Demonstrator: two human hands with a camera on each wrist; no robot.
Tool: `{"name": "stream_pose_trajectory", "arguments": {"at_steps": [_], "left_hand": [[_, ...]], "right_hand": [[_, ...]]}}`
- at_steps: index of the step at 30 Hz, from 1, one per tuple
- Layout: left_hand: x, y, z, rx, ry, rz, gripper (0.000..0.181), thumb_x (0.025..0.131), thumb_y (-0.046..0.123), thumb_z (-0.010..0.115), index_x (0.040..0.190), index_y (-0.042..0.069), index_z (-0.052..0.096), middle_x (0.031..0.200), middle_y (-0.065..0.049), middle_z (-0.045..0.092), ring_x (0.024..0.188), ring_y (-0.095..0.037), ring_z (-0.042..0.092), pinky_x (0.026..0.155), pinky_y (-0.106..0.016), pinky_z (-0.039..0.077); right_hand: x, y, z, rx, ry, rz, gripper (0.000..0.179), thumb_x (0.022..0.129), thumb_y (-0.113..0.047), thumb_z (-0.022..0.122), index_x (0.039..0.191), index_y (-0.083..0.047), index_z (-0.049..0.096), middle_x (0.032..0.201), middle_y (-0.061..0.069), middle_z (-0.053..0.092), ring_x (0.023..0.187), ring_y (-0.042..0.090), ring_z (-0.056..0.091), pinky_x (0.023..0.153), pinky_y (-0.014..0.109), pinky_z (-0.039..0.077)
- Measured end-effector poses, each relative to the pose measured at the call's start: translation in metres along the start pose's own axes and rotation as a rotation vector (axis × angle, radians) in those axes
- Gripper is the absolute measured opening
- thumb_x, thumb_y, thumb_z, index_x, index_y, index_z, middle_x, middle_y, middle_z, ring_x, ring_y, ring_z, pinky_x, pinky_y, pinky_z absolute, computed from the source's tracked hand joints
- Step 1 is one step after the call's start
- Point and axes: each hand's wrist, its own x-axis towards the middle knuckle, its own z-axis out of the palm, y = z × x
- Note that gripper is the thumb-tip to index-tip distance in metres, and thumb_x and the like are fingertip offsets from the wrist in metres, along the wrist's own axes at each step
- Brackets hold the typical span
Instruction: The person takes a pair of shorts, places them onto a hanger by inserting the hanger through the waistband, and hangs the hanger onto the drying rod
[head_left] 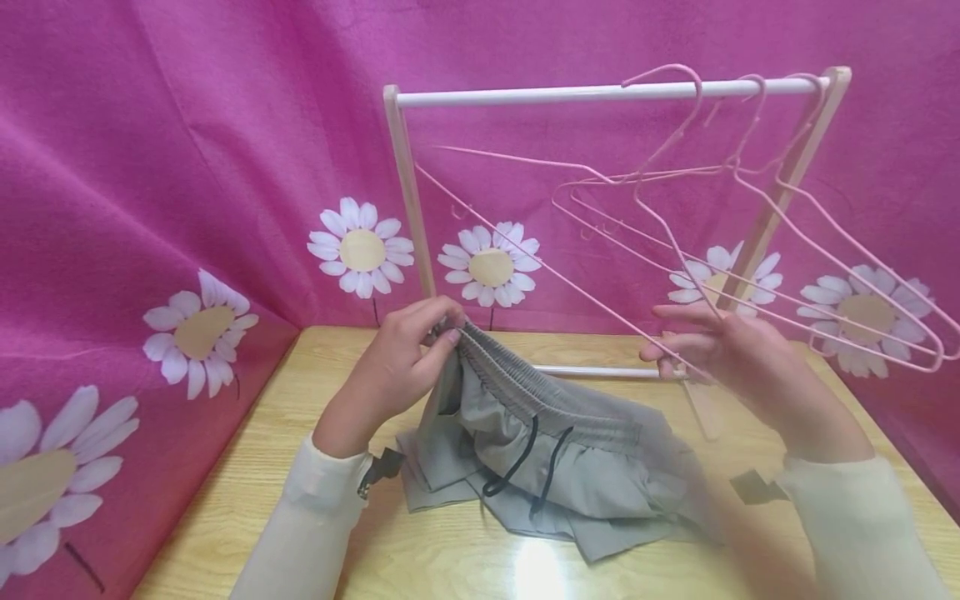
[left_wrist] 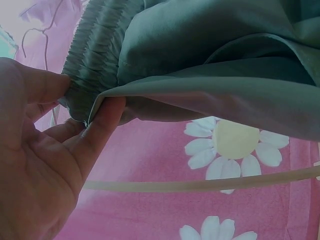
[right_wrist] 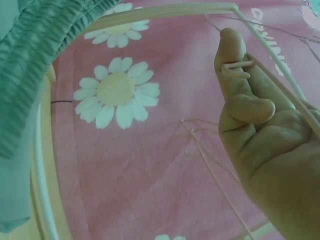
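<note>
head view: grey shorts [head_left: 577, 479] lie bunched on the table [head_left: 247, 500], in front of the rack [head_left: 525, 97], nearer the camera than its bottom rail [head_left: 600, 372]. left hand [head_left: 397, 358] pinches the left end of the elastic waistband [head_left: 555, 398] between thumb and fingers, lifted, in front of the rack's left post; left wrist view backs up the pinch. right hand [head_left: 738, 358] grips the lower right corner of a pink hanger [head_left: 540, 261], in front of the rack's right post; no cloth in it.

long axes: waistband slopes from the rack's left-post side down toward its right-post side. hanger's bottom bar slopes the same way, from high near the left post down to the right hand. so roughly aligned, bar above, waistband below. no contact visible; depth gap can't be told. right wrist view also has waistband and right hand apart.

nearer hand to the shorts = left, already on them; right is on the hanger. key relation, my call: waistband's loose end, toward the rack's right post, against the hanger corner in the right hand. hanger's hook overlaps the rack's rod, can't tell if it hangs there. two other hangers [head_left: 738, 154] hang by the right post.
</note>
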Motion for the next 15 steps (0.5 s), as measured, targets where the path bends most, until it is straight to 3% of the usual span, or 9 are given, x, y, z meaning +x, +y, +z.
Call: {"name": "stream_pose_trajectory", "arguments": {"at_steps": [2,3,5,6,7,9,11,13,15], "left_hand": [[0.0,0.001,0.0,-0.001,0.0,0.0,0.011,0.106,0.006,0.066,0.114,0.012,0.069,0.108,-0.002,0.072,0.1,-0.017,0.068,0.091,-0.041,0.066],[0.0,0.001,0.0,-0.003,-0.001,0.0,0.011,0.106,0.006,0.066,0.114,0.012,0.07,0.108,-0.002,0.073,0.1,-0.017,0.068,0.091,-0.042,0.066],[0.001,0.001,0.001,-0.006,-0.003,-0.002,0.011,0.106,0.007,0.065,0.115,0.011,0.07,0.109,-0.002,0.073,0.1,-0.017,0.068,0.091,-0.042,0.066],[0.001,0.001,0.001,-0.008,-0.003,-0.004,0.011,0.106,0.007,0.065,0.115,0.011,0.07,0.109,-0.003,0.073,0.101,-0.018,0.068,0.091,-0.043,0.066],[0.001,0.001,0.001,-0.008,-0.004,-0.005,0.011,0.106,0.006,0.065,0.115,0.011,0.07,0.109,-0.003,0.073,0.101,-0.018,0.068,0.091,-0.043,0.066],[0.001,0.001,0.001,-0.006,-0.004,-0.01,0.011,0.106,0.006,0.065,0.115,0.011,0.07,0.109,-0.003,0.073,0.1,-0.018,0.068,0.091,-0.043,0.066],[0.001,0.001,0.001,-0.004,-0.005,-0.015,0.011,0.106,0.006,0.065,0.115,0.011,0.07,0.109,-0.003,0.073,0.1,-0.019,0.068,0.091,-0.043,0.066],[0.001,0.0,0.0,-0.001,-0.006,-0.018,0.011,0.106,0.006,0.066,0.115,0.01,0.07,0.109,-0.003,0.073,0.1,-0.019,0.068,0.091,-0.043,0.066],[0.001,-0.001,0.0,0.001,-0.006,-0.019,0.011,0.106,0.006,0.065,0.115,0.01,0.07,0.109,-0.003,0.073,0.1,-0.019,0.068,0.091,-0.043,0.066]], "right_hand": [[-0.004,-0.001,0.0,0.157,0.023,0.014,0.076,0.077,0.038,0.061,0.126,-0.019,0.075,0.18,-0.006,0.004,0.166,0.025,0.022,0.073,0.028,0.061],[-0.006,-0.002,-0.001,0.198,0.037,0.014,0.076,0.08,0.039,0.057,0.129,-0.016,0.073,0.178,-0.008,0.011,0.163,0.024,0.028,0.083,0.029,0.062],[-0.008,-0.004,-0.002,0.373,0.124,0.079,0.073,0.081,0.04,0.052,0.126,-0.015,0.071,0.164,-0.012,0.035,0.151,0.022,0.045,0.079,0.034,0.063],[-0.009,-0.004,-0.003,0.433,0.157,0.094,0.071,0.082,0.039,0.051,0.126,-0.014,0.071,0.159,-0.013,0.043,0.146,0.022,0.049,0.092,0.037,0.063],[-0.01,-0.004,-0.003,0.42,0.159,0.082,0.066,0.084,0.039,0.048,0.126,-0.008,0.069,0.163,-0.009,0.041,0.144,0.023,0.05,0.104,0.039,0.059],[-0.013,-0.002,-0.003,0.338,0.127,0.047,0.069,0.086,0.039,0.047,0.132,-0.009,0.067,0.177,-0.001,0.026,0.153,0.026,0.042,0.118,0.04,0.05],[-0.017,0.001,-0.002,0.118,0.058,-0.018,0.074,0.087,0.038,0.045,0.143,-0.008,0.061,0.184,0.004,-0.001,0.164,0.029,0.024,0.131,0.039,0.035],[-0.022,0.003,0.0,-0.108,0.019,-0.095,0.077,0.088,0.038,0.041,0.153,-0.002,0.052,0.18,0.011,-0.027,0.17,0.029,0.007,0.134,0.035,0.027],[-0.026,0.003,0.006,-0.203,0.058,-0.086,0.078,0.089,0.036,0.037,0.159,0.003,0.045,0.181,0.012,-0.022,0.17,0.026,0.008,0.134,0.034,0.026]]}}
